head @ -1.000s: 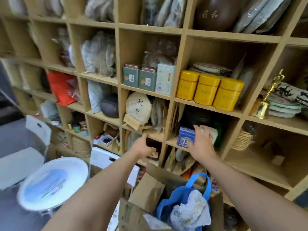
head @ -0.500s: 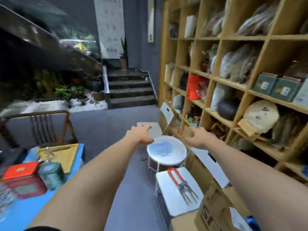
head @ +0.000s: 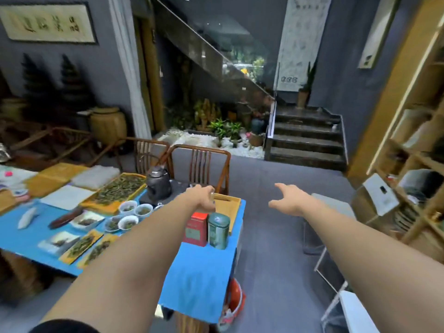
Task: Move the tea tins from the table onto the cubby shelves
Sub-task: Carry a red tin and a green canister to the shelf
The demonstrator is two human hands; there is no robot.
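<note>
The empty left hand (head: 201,197) hung loosely curled above the red tea tin (head: 195,228) and green tea tin (head: 218,230), which stood touching on the blue tablecloth (head: 199,275). The right hand (head: 288,200) was open, holding nothing.

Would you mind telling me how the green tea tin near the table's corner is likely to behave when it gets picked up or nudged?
The green tea tin looks like rigid metal, so it probably won't flex. Its glossy sides may be a little slippery. It stands upright, taller than wide, beside the red tin near the table edge, so a sideways push could tip it.
</note>
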